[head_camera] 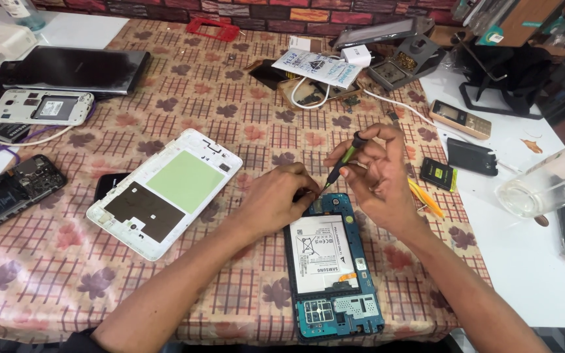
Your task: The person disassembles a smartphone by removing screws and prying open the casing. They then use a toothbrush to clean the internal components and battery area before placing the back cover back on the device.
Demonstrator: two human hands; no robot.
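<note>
Covering table: floral checked cloth (230, 98)

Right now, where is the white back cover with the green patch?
In the head view, the white back cover lies flat on the checked tablecloth, left of the left hand and the opened tablet.

Phone repair workshop: opened blue device (331, 268) under hands, white back cover (165, 191) left of them, stripped phones (14, 193) far left, soldering stand (405, 62) beyond right hand.
</note>
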